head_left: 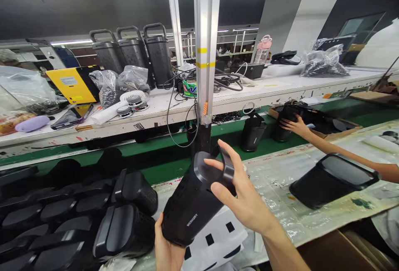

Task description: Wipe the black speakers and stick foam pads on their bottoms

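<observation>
A black portable speaker (193, 204) with a carry handle and the word MERKURY on its side is held tilted in front of me. My left hand (170, 244) supports its lower end, the palm under the base. At the top end, my right hand (243, 192) is closed around the handle (228, 165), one finger passing through the handle's opening and the thumb near the rim. Below the speaker lies a white sheet (215, 237) with black square marks. To the left, several similar black speakers (120, 229) lie in rows.
Another speaker (330, 179) lies on the plastic-covered bench (274, 183) at right. A co-worker's hand (294, 125) touches one on the green belt (230, 152), near a cardboard box (346, 129). A metal post (205, 46) rises ahead, before a cluttered shelf (224, 104).
</observation>
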Tool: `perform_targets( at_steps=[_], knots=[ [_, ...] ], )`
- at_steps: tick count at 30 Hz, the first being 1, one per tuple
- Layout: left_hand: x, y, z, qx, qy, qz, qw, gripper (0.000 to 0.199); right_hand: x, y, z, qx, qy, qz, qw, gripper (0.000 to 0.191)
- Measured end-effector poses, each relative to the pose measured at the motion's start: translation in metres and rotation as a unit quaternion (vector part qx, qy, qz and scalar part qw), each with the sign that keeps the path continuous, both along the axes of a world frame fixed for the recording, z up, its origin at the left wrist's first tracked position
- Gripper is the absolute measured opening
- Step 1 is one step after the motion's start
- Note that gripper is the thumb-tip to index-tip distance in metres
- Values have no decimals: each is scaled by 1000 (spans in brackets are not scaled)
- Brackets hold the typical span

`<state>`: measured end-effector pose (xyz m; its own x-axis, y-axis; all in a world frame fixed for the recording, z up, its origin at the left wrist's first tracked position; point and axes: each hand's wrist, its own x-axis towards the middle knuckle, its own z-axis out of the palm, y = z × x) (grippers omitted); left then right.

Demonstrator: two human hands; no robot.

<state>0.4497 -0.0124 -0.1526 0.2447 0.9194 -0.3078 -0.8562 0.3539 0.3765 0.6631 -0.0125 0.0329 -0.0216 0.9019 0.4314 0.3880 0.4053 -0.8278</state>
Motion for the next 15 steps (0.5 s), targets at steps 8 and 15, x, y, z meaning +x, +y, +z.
perform_targets(
  at_steps=[8, 15],
  knots=[
    [14, -5, -7, -85, 201, -121, 968, 60, -4, 29, -39, 166, -153, -8, 974, 43],
    [-49, -35, -26, -155, 349, -37, 923, 57, -26, 48, -99, 254, -287, 15, 924, 35]
  ],
)
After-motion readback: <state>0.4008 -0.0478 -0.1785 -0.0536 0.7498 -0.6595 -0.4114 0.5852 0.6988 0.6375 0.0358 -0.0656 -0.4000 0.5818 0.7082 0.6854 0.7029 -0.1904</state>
